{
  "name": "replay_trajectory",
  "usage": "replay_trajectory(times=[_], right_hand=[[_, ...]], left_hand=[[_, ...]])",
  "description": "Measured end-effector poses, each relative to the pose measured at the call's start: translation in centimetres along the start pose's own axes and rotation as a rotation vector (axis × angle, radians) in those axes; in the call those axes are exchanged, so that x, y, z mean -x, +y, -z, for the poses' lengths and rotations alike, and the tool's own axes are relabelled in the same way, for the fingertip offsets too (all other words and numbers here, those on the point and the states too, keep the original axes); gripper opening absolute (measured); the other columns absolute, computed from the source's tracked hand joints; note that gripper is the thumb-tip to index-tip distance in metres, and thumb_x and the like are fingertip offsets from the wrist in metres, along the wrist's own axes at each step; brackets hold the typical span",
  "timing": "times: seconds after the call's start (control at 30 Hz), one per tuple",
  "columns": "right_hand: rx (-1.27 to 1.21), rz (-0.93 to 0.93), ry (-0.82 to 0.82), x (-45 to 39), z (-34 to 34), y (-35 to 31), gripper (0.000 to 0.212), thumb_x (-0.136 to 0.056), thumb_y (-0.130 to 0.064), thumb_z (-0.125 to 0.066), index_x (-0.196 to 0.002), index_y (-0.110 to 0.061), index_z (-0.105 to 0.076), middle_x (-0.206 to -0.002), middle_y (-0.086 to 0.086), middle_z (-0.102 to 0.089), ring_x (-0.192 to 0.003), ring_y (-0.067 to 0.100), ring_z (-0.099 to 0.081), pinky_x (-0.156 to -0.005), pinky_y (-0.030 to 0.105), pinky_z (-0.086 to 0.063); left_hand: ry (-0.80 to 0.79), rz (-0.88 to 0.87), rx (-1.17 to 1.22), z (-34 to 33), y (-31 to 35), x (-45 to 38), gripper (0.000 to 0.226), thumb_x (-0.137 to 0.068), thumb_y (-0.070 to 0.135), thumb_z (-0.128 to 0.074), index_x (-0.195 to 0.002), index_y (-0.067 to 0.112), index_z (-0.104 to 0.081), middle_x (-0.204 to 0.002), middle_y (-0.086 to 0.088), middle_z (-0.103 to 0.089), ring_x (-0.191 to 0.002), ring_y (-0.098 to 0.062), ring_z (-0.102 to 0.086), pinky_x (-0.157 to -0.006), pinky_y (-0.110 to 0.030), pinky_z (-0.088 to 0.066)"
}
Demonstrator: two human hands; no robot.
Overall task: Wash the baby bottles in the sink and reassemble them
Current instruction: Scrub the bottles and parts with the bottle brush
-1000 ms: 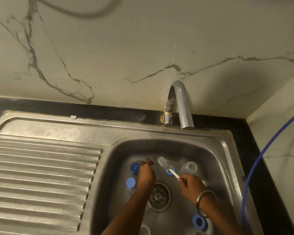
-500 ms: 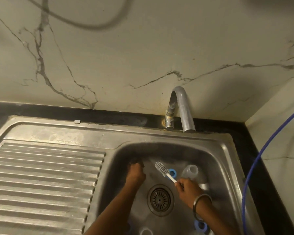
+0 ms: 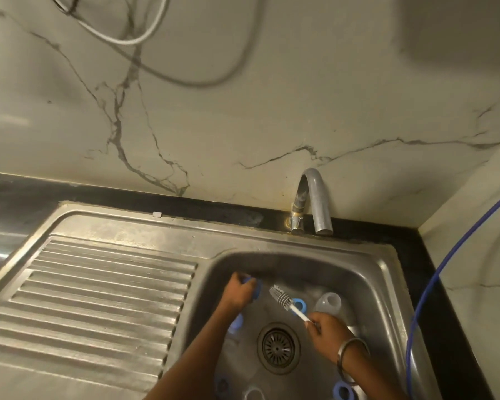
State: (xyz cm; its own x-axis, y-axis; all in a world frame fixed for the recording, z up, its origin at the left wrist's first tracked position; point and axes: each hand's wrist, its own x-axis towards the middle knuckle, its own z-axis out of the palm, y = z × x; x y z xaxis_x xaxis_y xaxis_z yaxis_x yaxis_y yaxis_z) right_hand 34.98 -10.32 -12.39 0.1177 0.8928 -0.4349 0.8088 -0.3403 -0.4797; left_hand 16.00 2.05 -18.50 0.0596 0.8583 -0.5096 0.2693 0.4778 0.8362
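Clearly early: the bottles lie apart in the steel sink (image 3: pixel 384 272), lower right of frame, nothing reassembled. The left hand (image 3: pixel 238 293) curls round a blue ring (image 3: pixel 256 288) near the back wall. The right hand (image 3: pixel 325 332) pinches a brush (image 3: pixel 283 300) by its thin white handle, bristles grey and stubby. A clear, rounded bottle (image 3: pixel 328 303) lies beside another ring (image 3: pixel 300 305); the tap (image 3: pixel 318 203) shows no water.

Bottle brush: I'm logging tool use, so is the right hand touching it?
Touching: the head view shows the right hand gripping the bottle brush by its white handle.
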Motion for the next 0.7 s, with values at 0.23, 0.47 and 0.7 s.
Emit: replay_trajectory(times=[0.23, 0.47, 0.7], right_hand=[[0.010, 0.141, 0.020, 2.1, 1.0, -1.4, 0.021, -0.096, -0.028, -0.048, -0.095, -0.017, -0.065, -0.073, -0.004, -0.058, -0.068, 0.012, -0.055, -0.064, 0.021, -0.042], [-0.019, 0.174, 0.086, 3.7, 1.7, -2.1, 0.015, -0.094, -0.027, -0.051, -0.105, -0.019, -0.058, -0.086, -0.002, -0.064, -0.083, 0.018, -0.061, -0.074, 0.027, -0.047], [-0.064, 0.217, 0.100, 4.6, 1.9, -1.6, 0.005, -0.090, -0.024, -0.059, -0.088, -0.022, -0.055, -0.059, -0.010, -0.051, -0.057, 0.001, -0.048, -0.064, 0.023, -0.046]], left_hand=[[-0.141, 0.001, 0.249, 1.0, 2.2, 4.6, 0.012, -0.097, 0.014, -0.049, -0.094, 0.014, -0.061, -0.085, -0.010, -0.061, -0.072, -0.024, -0.060, -0.057, -0.028, -0.047], [-0.215, -0.030, 0.312, 0.7, 2.6, 7.6, 0.013, -0.096, 0.021, -0.052, -0.100, 0.015, -0.063, -0.091, -0.011, -0.066, -0.076, -0.022, -0.065, -0.056, -0.025, -0.051], [-0.290, -0.054, 0.332, 0.3, 3.2, 9.0, 0.013, -0.097, 0.015, -0.052, -0.101, 0.012, -0.064, -0.089, -0.009, -0.068, -0.075, -0.018, -0.067, -0.060, -0.027, -0.052]])
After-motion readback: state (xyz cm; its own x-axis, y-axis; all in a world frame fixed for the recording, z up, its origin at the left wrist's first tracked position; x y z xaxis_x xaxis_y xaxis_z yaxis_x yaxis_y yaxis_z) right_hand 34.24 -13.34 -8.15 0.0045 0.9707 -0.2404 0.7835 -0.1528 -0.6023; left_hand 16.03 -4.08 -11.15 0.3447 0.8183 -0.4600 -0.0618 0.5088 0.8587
